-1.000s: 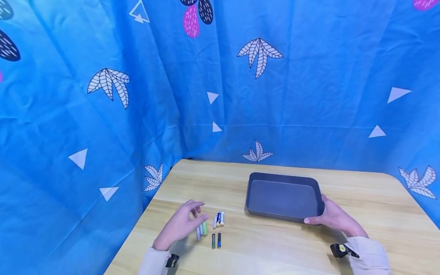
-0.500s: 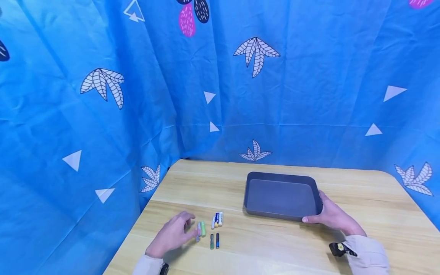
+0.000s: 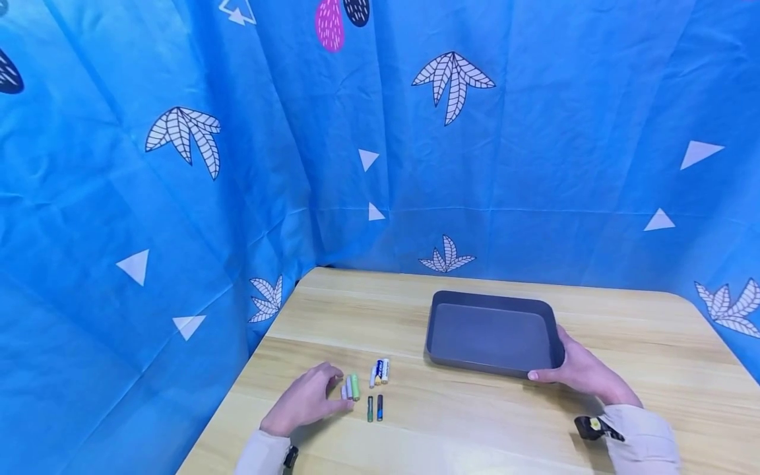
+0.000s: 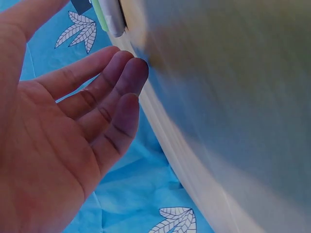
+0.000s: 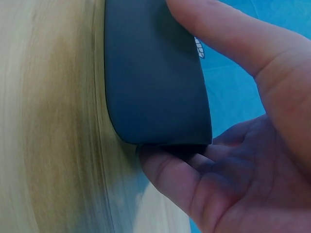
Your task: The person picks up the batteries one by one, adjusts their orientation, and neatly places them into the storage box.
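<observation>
My left hand (image 3: 304,400) is beside a small group of batteries, a green battery (image 3: 355,386) and paler ones, with its thumb and fingers spread about them. The left wrist view shows relaxed, slightly bent fingers (image 4: 124,80) and a pale battery (image 4: 114,18) near the top edge; nothing is visibly gripped. My right hand (image 3: 584,371) grips the near right corner of a dark rectangular baking tray (image 3: 493,370), thumb on the front wall, fingers at the right side. The right wrist view confirms that hold on the tray (image 5: 158,82).
Right of the green battery stands another cluster, including a blue and a white battery (image 3: 385,371). Two thin dark batteries lie nearer, a green-black one (image 3: 370,409) and a blue-black one (image 3: 380,408). The wooden table (image 3: 463,429) backs onto a blue patterned curtain (image 3: 534,152).
My left hand has come down from above the left battery group to its left side. The right hand keeps its hold on the tray, and the head view has shifted slightly.
</observation>
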The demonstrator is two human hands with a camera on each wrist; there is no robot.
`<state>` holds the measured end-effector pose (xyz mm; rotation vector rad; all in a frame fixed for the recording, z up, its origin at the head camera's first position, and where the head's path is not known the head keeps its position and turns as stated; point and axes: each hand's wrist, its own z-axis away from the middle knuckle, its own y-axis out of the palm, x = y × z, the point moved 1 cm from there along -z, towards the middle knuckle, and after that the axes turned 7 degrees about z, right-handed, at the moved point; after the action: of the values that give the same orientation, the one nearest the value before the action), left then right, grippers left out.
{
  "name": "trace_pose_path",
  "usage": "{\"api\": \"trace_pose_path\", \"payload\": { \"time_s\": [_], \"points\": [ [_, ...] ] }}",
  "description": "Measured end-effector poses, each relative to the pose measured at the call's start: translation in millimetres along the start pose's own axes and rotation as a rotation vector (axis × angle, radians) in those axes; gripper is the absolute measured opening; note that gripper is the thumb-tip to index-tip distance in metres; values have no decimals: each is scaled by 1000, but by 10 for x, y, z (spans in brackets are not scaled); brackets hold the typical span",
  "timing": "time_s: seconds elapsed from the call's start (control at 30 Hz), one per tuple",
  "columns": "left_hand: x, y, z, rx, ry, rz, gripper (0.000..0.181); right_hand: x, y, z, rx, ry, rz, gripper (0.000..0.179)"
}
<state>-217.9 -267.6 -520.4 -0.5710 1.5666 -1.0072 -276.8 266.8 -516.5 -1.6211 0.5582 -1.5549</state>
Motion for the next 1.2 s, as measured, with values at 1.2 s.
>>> {"api": "trace_pose_path", "payload": {
  "time_s": [1.2],
  "points": [
    [-479,-372,-483,-82,236,-84,36,-10,24,18,-63,-82,-60,134]
  ]
}}
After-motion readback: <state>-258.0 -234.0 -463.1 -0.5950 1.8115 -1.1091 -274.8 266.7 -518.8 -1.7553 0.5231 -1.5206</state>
